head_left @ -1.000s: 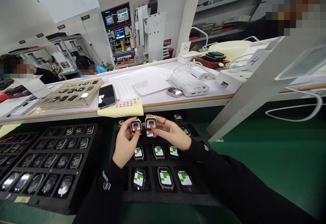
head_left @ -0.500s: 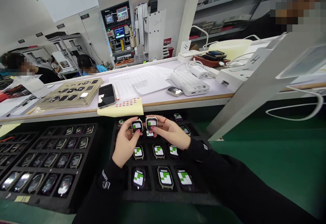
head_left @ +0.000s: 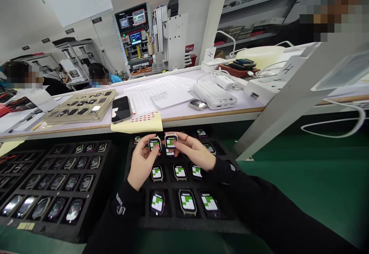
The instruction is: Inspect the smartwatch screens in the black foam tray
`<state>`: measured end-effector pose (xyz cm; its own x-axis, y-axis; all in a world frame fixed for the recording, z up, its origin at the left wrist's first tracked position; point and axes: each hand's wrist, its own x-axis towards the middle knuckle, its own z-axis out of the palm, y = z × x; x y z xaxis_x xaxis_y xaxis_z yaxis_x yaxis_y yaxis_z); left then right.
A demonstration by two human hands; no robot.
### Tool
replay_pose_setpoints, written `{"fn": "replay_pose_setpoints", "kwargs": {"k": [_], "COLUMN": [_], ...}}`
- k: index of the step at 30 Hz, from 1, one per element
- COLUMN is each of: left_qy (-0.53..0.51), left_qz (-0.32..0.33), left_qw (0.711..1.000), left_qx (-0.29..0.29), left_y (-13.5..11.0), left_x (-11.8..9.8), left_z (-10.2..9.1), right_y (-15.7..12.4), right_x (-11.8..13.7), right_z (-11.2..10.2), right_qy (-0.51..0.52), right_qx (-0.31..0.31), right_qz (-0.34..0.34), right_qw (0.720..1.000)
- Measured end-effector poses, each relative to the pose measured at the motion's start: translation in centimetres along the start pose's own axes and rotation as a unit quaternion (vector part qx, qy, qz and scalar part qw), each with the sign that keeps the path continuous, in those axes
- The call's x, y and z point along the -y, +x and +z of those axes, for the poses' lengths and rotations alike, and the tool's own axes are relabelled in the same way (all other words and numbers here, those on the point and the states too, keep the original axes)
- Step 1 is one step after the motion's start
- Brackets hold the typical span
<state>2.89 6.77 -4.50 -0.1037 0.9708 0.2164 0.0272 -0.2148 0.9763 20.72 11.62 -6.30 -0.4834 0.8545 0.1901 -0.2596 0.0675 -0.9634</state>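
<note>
My left hand (head_left: 142, 164) pinches a small square smartwatch body (head_left: 154, 144) with a lit green-and-white screen. My right hand (head_left: 192, 152) grips a second smartwatch body (head_left: 171, 141) beside it, its screen also green and white. Both are held just above the far rows of a black foam tray (head_left: 173, 215) whose pockets hold several more watch bodies with lit green screens. Both arms wear black sleeves.
A second black tray (head_left: 54, 181) with dark-screened watch bodies lies to the left. On the white bench behind are a beige tray (head_left: 80, 107), a phone (head_left: 120, 109), a yellow sheet (head_left: 141, 123), papers, a white power bank (head_left: 215, 94) and a machine (head_left: 138, 38). Other people sit at far left.
The two watch screens changed from showing a camera picture to green-and-white tiles. Both hands dipped slightly toward the tray, still holding the watches.
</note>
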Motion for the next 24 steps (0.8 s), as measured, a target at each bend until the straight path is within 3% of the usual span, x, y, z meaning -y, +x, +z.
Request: {"fn": "replay_pose_setpoints", "kwargs": {"k": [13, 18, 24], "left_qy": [-0.005, -0.001, 0.078], "left_qz": [0.021, -0.011, -0.059], "left_qw": [1.0, 1.0, 0.995], "left_qx": [-0.009, -0.014, -0.004], "left_y": [-0.9, -3.4, -7.7], "left_x": [-0.6, -1.2, -1.9], "left_z": [-0.5, -2.2, -4.8], "right_y": [-0.8, -3.0, -4.3], "right_x": [1.1, 2.9, 2.5], "right_z": [0.5, -0.1, -0.7], "right_qy": [-0.016, -0.023, -0.03], "right_qx": [0.038, 0.027, 0.019], "right_qz": [-0.014, -0.039, -0.037], "right_qw": [0.999, 0.999, 0.999]}}
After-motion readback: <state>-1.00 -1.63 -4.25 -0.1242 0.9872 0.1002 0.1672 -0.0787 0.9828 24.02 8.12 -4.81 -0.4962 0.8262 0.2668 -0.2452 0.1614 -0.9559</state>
